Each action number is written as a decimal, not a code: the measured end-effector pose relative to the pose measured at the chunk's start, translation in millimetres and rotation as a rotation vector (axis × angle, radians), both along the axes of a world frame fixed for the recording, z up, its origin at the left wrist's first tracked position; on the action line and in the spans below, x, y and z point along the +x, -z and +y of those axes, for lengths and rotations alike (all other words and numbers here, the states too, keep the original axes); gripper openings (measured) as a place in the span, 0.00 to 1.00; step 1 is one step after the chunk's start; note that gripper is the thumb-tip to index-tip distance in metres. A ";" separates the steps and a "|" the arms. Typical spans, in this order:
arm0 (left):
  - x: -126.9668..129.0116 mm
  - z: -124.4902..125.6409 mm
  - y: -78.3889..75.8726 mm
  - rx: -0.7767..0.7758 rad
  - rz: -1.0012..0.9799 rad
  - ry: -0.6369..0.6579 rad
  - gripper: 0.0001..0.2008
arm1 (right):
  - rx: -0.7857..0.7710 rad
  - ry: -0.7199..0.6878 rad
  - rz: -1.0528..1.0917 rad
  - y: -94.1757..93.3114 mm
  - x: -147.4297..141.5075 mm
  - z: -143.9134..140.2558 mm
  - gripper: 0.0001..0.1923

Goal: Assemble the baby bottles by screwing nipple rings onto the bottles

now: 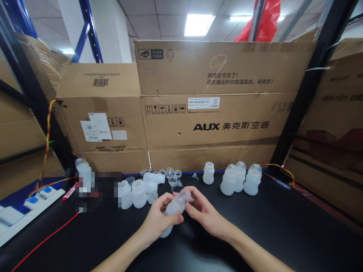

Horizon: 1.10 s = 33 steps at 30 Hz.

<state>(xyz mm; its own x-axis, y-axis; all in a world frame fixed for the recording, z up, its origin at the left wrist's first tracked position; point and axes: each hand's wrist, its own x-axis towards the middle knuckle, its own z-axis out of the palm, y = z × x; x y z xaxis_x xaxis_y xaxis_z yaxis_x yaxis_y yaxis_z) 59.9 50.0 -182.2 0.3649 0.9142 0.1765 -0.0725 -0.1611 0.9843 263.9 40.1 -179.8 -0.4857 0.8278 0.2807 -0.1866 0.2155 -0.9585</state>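
A translucent white baby bottle (pixel 169 211) is tilted in front of me, its top leaning up and to the right. My left hand (pixel 161 217) wraps around its body. At the upper end, the fingers of my right hand (pixel 200 207) close on the clear bottle cap (pixel 185 195); whether the cap is fully seated I cannot tell. Just beyond my hands lie loose clear collars (pixel 177 174) and a small clear funnel-shaped piece (pixel 172 182). An uncapped bottle (pixel 209 173) stands upright behind my right hand.
More uncapped bottles (pixel 139 194) stand left of my hands, one lying on its side (pixel 154 177). Several capped bottles (pixel 253 180) stand at the right. A power strip (pixel 31 215) and red wire (pixel 45 240) occupy the left edge. Cardboard (pixel 215 94) walls the black table (pixel 255 226).
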 end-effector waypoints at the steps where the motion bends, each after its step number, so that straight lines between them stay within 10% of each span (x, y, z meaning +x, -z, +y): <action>1: -0.1 -0.6 0.5 -0.017 0.030 0.006 0.25 | 0.064 0.051 -0.061 1.8 1.6 1.2 0.25; 15: -3.9 -9.8 2.7 0.086 0.312 0.056 0.15 | 0.512 0.280 -0.625 -21.8 24.3 -7.4 0.16; 20: 1.1 -15.2 0.5 0.245 0.521 -0.041 0.17 | 0.475 0.380 -0.845 -11.5 14.4 -1.5 0.28; 33: -4.1 -14.5 11.2 0.309 0.433 -0.005 0.32 | 0.273 0.517 -0.335 -18.4 35.6 19.5 0.22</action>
<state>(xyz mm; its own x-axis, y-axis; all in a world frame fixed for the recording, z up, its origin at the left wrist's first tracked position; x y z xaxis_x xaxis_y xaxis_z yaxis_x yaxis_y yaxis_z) 55.8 35.5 -193.4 0.4599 0.8453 0.2721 0.3311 -0.4476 0.8307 299.6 59.6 -161.4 -0.1434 0.8981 0.4158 0.3037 0.4398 -0.8452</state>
